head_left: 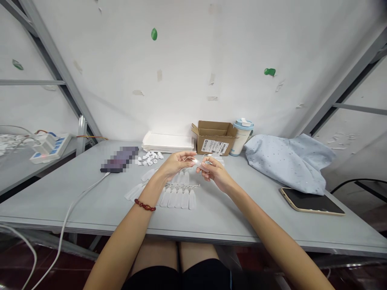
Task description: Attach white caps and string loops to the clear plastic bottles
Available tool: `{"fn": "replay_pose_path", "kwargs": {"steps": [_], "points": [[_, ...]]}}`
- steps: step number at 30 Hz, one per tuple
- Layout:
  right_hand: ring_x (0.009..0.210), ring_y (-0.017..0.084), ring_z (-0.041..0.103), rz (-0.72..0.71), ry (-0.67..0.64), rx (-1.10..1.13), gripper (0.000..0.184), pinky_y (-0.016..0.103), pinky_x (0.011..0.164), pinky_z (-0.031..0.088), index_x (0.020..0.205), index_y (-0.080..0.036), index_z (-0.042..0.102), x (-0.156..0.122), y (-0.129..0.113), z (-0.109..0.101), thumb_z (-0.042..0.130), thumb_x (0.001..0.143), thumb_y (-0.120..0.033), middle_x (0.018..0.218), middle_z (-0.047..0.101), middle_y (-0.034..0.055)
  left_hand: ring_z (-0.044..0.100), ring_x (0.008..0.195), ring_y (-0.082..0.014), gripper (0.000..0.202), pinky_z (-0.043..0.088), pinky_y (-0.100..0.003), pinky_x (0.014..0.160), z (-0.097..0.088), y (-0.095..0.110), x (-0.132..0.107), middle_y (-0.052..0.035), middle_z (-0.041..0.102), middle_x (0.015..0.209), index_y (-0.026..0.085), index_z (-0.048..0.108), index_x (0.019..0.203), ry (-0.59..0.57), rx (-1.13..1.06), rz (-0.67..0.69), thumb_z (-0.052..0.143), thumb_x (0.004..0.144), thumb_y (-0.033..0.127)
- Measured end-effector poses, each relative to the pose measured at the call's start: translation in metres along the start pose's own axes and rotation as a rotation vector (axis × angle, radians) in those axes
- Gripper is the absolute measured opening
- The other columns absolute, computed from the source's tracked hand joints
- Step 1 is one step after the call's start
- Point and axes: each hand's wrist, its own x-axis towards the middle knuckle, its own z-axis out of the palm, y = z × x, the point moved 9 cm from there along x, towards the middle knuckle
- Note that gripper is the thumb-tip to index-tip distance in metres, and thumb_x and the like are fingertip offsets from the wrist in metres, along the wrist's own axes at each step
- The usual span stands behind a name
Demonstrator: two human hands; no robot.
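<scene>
Over the middle of the table, a small translucent white plastic tube [199, 164] is held between both my hands. My left hand [177, 164] pinches its left end, where a thin pale cord shows by the fingers. My right hand [217, 172] is closed around the tube's body from the right. Beneath and left of the hands lie several similar flat translucent tubes [181, 198], with thin white stems or cords along their top ends; my left forearm hides part of them. Several small white caps [149, 158] are heaped just beyond my left wrist.
At the back stand a stack of white trays or sheets [167, 143], an open cardboard box [216, 139] and a lidded cup [242, 137]. Light blue cloth [287, 161] and a phone [313, 200] lie right. A cabled dark device [121, 160] and a power strip [51, 149] are left.
</scene>
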Motion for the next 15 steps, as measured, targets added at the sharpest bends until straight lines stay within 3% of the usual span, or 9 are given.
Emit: {"fn": "replay_pose_path", "kwargs": {"steps": [3, 7, 11, 13, 15], "points": [[0.049, 0.007, 0.038, -0.017, 0.008, -0.026, 0.029, 0.022, 0.048, 0.029, 0.080, -0.022, 0.041, 0.000, -0.003, 0.000, 0.061, 0.076, -0.042, 0.073, 0.064, -0.0007, 0.058, 0.083, -0.0150, 0.042, 0.042, -0.031, 0.084, 0.003, -0.003, 0.000, -0.0060, 0.065, 0.092, 0.018, 0.066, 0.105, -0.024, -0.015, -0.025, 0.075, 0.065, 0.026], [0.048, 0.007, 0.038, -0.034, 0.025, -0.071, 0.030, 0.022, 0.047, 0.028, 0.081, -0.022, 0.040, 0.000, -0.004, 0.000, 0.062, 0.075, -0.042, 0.072, 0.064, -0.0012, 0.058, 0.074, -0.0144, 0.030, 0.044, -0.030, 0.076, 0.010, -0.003, 0.001, -0.0059, 0.065, 0.077, 0.012, 0.069, 0.082, -0.072, 0.059, 0.005, 0.069, 0.071, 0.041], [0.048, 0.008, 0.041, -0.038, 0.025, -0.156, 0.030, 0.023, 0.046, 0.031, 0.085, -0.023, 0.039, 0.000, -0.001, 0.002, 0.059, 0.077, -0.044, 0.073, 0.064, -0.0011, 0.055, 0.063, -0.0114, 0.030, 0.044, -0.027, 0.067, 0.017, -0.003, 0.000, -0.0033, 0.064, 0.067, 0.012, 0.068, 0.074, -0.136, 0.155, 0.037, 0.068, 0.072, 0.041], [0.055, 0.011, 0.049, -0.112, 0.057, -0.300, 0.028, 0.025, 0.049, 0.037, 0.089, -0.023, 0.042, 0.000, -0.012, -0.002, 0.056, 0.080, -0.046, 0.076, 0.065, 0.0008, 0.054, 0.060, -0.0104, 0.028, 0.044, -0.025, 0.063, 0.015, -0.004, 0.001, -0.0031, 0.063, 0.065, 0.012, 0.068, 0.072, -0.122, 0.158, 0.039, 0.069, 0.071, 0.040], [0.074, 0.015, 0.057, -0.282, 0.168, -0.503, 0.027, 0.028, 0.061, 0.044, 0.096, -0.022, 0.048, -0.003, -0.039, -0.011, 0.054, 0.083, -0.045, 0.087, 0.065, 0.0042, 0.053, 0.058, -0.0097, 0.027, 0.044, -0.025, 0.060, 0.009, -0.007, 0.003, -0.0028, 0.062, 0.065, 0.011, 0.068, 0.071, -0.061, 0.128, 0.016, 0.071, 0.069, 0.038]]}}
